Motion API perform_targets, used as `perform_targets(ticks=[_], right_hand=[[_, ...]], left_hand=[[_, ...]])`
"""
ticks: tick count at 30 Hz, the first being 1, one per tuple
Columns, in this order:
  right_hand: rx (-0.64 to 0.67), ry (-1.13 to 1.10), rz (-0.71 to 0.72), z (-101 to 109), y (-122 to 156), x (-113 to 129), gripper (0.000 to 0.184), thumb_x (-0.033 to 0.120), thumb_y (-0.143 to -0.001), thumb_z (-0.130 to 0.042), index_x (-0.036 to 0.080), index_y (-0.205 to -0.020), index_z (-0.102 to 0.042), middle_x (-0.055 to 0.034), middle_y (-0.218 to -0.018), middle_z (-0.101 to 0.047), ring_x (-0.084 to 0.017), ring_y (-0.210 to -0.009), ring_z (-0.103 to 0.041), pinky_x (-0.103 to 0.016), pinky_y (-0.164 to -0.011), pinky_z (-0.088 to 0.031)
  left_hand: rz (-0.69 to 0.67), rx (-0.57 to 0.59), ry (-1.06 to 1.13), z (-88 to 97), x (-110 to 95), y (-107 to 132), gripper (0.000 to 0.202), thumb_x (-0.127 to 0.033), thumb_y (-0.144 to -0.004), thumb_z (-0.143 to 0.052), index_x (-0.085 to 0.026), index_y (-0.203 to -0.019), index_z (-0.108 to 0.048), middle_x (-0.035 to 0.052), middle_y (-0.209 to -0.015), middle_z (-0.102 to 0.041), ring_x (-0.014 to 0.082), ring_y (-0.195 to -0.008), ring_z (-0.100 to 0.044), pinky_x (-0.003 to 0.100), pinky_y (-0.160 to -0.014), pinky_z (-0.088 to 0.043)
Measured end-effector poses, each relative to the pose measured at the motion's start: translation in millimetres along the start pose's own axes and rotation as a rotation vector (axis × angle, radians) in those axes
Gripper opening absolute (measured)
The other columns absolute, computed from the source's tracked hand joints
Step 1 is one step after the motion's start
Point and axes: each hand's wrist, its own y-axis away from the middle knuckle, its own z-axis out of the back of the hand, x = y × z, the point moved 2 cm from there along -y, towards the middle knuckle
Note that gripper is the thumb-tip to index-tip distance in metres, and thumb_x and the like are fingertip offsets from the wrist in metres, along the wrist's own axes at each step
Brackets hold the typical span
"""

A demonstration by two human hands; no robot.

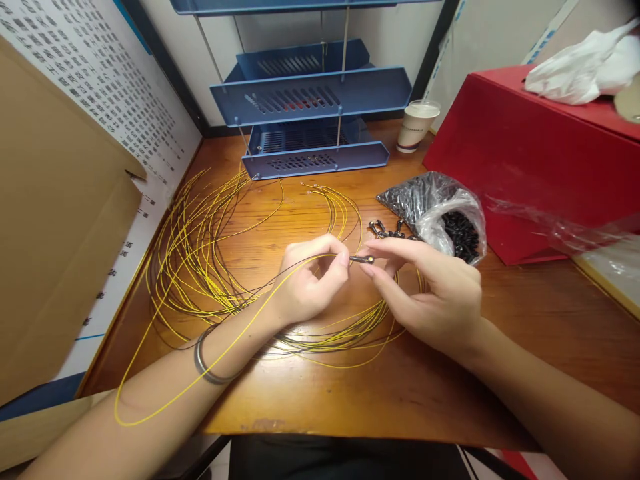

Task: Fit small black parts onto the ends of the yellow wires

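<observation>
My left hand (315,277) is closed in a pinch on a yellow and black wire pair (280,283), near the wire's end. A loop of the yellow wire hangs over my left forearm. At the tip of the pinch sits a small black tubular part (361,259) with a pale, shiny end; its exact kind is unclear. My right hand (430,293) has its thumb and index finger on either side of this part, its other fingers curled behind. Several similar small black pieces (387,230) lie on the table just beyond my right hand.
Coiled yellow and black wires (195,267) cover the table's left, and another coil (345,333) lies under my hands. A plastic bag of black pieces (430,207) stands right. Behind are a blue tiered rack (315,160), a paper cup (417,127) and a red box (520,167).
</observation>
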Motion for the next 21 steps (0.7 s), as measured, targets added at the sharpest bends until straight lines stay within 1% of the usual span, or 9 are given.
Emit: perform_targets(ticks=[8,12,16,21], right_hand=[[-0.014,0.0,-0.006,-0.1,0.6,0.0,0.022,0.015,-0.086,-0.071,0.02,-0.106,-0.065,-0.0014,-0.092,-0.076,-0.01,-0.059,-0.066,-0.025,-0.062,-0.056],[0.007,-0.013,-0.011,0.5,-0.3,0.3,0.016,0.015,-0.086,-0.071,0.019,-0.101,-0.066,-0.0006,-0.087,-0.076,-0.01,-0.059,-0.066,-0.025,-0.063,-0.056],[0.014,-0.013,-0.016,0.9,-1.3,0.6,0.013,0.016,-0.087,-0.07,0.02,-0.099,-0.068,-0.0001,-0.083,-0.075,-0.01,-0.058,-0.065,-0.025,-0.062,-0.055],[0.017,-0.016,-0.01,1.2,-1.9,1.3,0.011,0.017,-0.087,-0.07,0.019,-0.097,-0.068,0.0001,-0.081,-0.075,-0.009,-0.057,-0.065,-0.024,-0.062,-0.053]], left_hand=[[-0.008,0.011,0.051,-0.6,2.5,2.3,0.027,-0.028,-0.096,-0.052,-0.017,-0.072,-0.055,-0.0017,-0.06,-0.057,0.0095,-0.055,-0.052,0.022,-0.057,-0.043],[-0.023,0.028,0.063,-0.2,2.6,2.1,0.029,-0.028,-0.098,-0.051,-0.016,-0.071,-0.056,-0.0019,-0.061,-0.058,0.0085,-0.055,-0.053,0.022,-0.058,-0.043],[-0.055,0.032,0.051,-0.1,1.0,1.8,0.027,-0.025,-0.097,-0.052,-0.016,-0.073,-0.057,-0.0016,-0.063,-0.06,0.0084,-0.057,-0.055,0.022,-0.059,-0.044],[-0.045,0.026,0.032,0.0,0.5,1.3,0.028,-0.027,-0.098,-0.051,-0.017,-0.072,-0.057,-0.0011,-0.06,-0.059,0.0093,-0.055,-0.055,0.022,-0.057,-0.045]])
